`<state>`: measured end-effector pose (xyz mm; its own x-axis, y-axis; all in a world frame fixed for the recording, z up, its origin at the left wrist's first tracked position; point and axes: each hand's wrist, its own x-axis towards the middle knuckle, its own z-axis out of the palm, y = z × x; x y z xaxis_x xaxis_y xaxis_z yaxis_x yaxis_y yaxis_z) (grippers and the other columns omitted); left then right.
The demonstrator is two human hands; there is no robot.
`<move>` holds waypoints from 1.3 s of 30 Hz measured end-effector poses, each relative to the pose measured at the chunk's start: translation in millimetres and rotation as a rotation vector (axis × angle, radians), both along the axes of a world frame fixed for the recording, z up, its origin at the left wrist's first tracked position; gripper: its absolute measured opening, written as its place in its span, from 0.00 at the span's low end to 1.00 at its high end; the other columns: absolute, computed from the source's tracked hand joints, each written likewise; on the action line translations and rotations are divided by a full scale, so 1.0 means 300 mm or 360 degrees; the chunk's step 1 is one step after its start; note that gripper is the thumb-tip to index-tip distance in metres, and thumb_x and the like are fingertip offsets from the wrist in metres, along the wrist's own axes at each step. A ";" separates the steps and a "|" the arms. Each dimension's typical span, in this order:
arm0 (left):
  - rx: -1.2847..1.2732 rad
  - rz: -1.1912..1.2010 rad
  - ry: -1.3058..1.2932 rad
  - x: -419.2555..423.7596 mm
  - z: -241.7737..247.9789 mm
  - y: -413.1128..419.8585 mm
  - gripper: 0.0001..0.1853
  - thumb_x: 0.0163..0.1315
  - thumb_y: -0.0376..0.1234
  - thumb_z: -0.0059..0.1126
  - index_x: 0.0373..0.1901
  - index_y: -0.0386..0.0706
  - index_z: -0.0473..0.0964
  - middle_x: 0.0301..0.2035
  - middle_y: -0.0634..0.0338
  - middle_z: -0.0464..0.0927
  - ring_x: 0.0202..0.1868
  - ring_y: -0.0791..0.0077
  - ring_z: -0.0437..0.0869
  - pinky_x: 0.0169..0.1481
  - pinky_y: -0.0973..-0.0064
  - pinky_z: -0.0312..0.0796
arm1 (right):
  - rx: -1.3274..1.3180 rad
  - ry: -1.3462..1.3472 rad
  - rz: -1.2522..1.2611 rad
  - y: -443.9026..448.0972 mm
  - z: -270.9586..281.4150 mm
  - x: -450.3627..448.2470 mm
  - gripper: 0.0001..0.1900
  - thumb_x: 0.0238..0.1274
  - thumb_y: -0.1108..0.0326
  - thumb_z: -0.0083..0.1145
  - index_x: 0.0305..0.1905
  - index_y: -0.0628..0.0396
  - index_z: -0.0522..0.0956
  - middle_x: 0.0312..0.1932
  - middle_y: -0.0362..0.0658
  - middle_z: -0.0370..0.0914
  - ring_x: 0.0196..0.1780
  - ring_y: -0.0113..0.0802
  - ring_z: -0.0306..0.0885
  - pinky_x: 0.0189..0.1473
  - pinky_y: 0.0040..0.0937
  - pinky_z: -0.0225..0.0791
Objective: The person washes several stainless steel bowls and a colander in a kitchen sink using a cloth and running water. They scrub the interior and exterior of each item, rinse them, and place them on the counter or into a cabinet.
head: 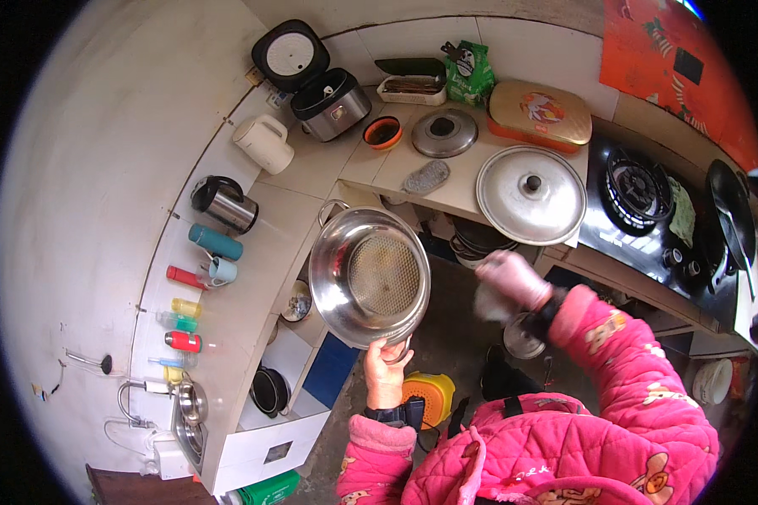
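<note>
My left hand [384, 372] grips a loop handle of a stainless steel pot [385, 274]. The pot is tilted so that its inside faces me. Its bottom has a dotted pattern with brownish stains, and the second loop handle sticks out at the far end. To the right of the pot, my right hand [513, 278] is curled and blurred by motion. A pale, cloth-like thing [493, 303] hangs under its fingers, too blurred to name surely. Beyond that hand, a large metal lid [532, 196] with a dark knob lies on the counter's edge.
On the counter [297, 202] stand an open rice cooker [331, 104], a cream kettle [264, 144] and several cups. A smaller lid [444, 132], a grey scrubbing pad [426, 177] and a golden tin [539, 113] lie ahead. Rightward is a gas stove [641, 189]. A yellow-orange stool [429, 398] stands below.
</note>
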<state>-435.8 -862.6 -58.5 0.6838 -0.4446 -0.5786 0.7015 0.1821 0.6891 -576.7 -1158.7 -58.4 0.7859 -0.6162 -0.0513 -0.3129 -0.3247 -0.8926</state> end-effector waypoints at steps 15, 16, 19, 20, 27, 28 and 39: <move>0.0409 0.0376 0.0254 -0.735 -0.320 0.730 0.12 0.57 0.35 0.55 0.40 0.38 0.79 0.39 0.57 0.83 0.41 0.67 0.82 0.51 0.69 0.73 | 0.0463 0.0616 0.0975 0.924 -0.279 -0.413 0.26 0.59 0.53 0.58 0.57 0.59 0.75 0.48 0.58 0.80 0.53 0.51 0.78 0.53 0.42 0.71; 0.0424 0.0375 0.0258 -0.745 -0.308 0.756 0.13 0.57 0.35 0.55 0.40 0.38 0.79 0.39 0.57 0.83 0.41 0.67 0.82 0.51 0.69 0.73 | 0.0225 0.0495 0.0800 0.895 -0.248 -0.423 0.28 0.58 0.55 0.59 0.60 0.59 0.72 0.49 0.59 0.78 0.53 0.53 0.77 0.54 0.43 0.71; 0.0539 0.0377 0.0213 -0.760 -0.288 0.803 0.15 0.58 0.36 0.53 0.42 0.36 0.80 0.40 0.56 0.83 0.43 0.67 0.83 0.52 0.71 0.72 | -0.0594 -0.0233 0.0731 0.821 -0.178 -0.406 0.39 0.52 0.61 0.65 0.68 0.57 0.61 0.57 0.59 0.70 0.58 0.57 0.71 0.57 0.44 0.69; 0.0431 0.0339 0.0197 -0.764 -0.287 0.816 0.16 0.58 0.36 0.52 0.42 0.36 0.80 0.40 0.56 0.83 0.43 0.67 0.83 0.52 0.72 0.71 | -0.0770 -0.0227 0.1086 0.794 -0.168 -0.383 0.43 0.48 0.63 0.67 0.70 0.54 0.58 0.64 0.58 0.63 0.65 0.58 0.64 0.61 0.44 0.67; 0.0606 0.0208 0.0427 -0.673 -0.389 0.855 0.15 0.61 0.36 0.54 0.43 0.34 0.79 0.41 0.55 0.82 0.44 0.67 0.82 0.50 0.71 0.74 | -0.1295 -0.0267 0.2011 0.745 -0.247 -0.185 0.29 0.52 0.39 0.59 0.53 0.48 0.77 0.55 0.45 0.73 0.70 0.48 0.59 0.59 0.66 0.56; 0.0586 0.0234 0.0440 -0.665 -0.399 0.862 0.15 0.60 0.36 0.55 0.43 0.34 0.79 0.40 0.55 0.83 0.42 0.66 0.83 0.50 0.70 0.74 | -0.1264 -0.0231 0.2089 0.749 -0.264 -0.159 0.28 0.53 0.38 0.58 0.50 0.48 0.78 0.51 0.45 0.74 0.67 0.46 0.62 0.58 0.66 0.56; 0.0362 0.0379 0.0029 -0.651 -0.521 1.284 0.15 0.67 0.38 0.48 0.41 0.36 0.78 0.40 0.57 0.82 0.44 0.73 0.81 0.53 0.75 0.70 | -0.0966 -0.0265 0.2678 1.205 -0.447 0.255 0.29 0.55 0.37 0.54 0.34 0.58 0.80 0.35 0.51 0.78 0.42 0.51 0.77 0.47 0.47 0.70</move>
<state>-631.2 -477.5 -214.8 0.7417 -0.1314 -0.6578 0.6702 0.1855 0.7186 -500.3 -797.3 -192.6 0.4972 0.8676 -0.0086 0.7365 -0.4273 -0.5245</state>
